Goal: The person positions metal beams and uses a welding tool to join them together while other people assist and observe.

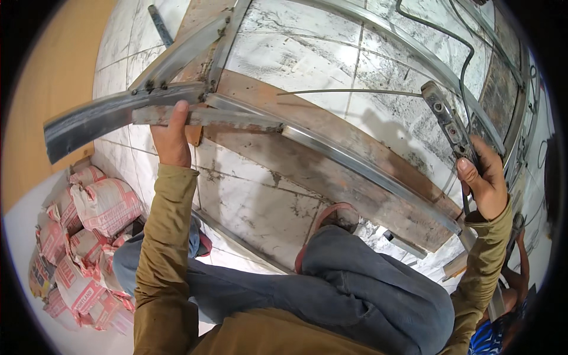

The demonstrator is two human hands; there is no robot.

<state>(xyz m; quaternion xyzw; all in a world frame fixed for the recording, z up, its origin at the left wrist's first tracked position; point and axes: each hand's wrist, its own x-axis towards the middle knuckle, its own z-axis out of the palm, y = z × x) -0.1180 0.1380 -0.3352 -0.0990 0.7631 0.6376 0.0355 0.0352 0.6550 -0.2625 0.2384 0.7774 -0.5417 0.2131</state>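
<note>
My left hand (173, 141) is closed on a flat, worn metal bar (236, 120), thumb on top. The bar lies along the joint of a grey steel frame, over a square steel tube (355, 152) and beside a wide steel channel (106, 118). Dark weld spots mark that joint. In my right hand (488, 183) is a welding electrode holder (447, 118), gripped round its lower end. A thin welding rod (349, 91) sticks out of its jaw to the left, its tip apart from the steel tube.
Rusty planks (331, 171) lie under the frame on stained white tiles (284, 59). A black cable (461, 35) runs at the upper right. Red-and-white sacks (106, 207) are piled at the left. Another person's arm (520, 266) shows at the right edge. My knees are bent near the frame.
</note>
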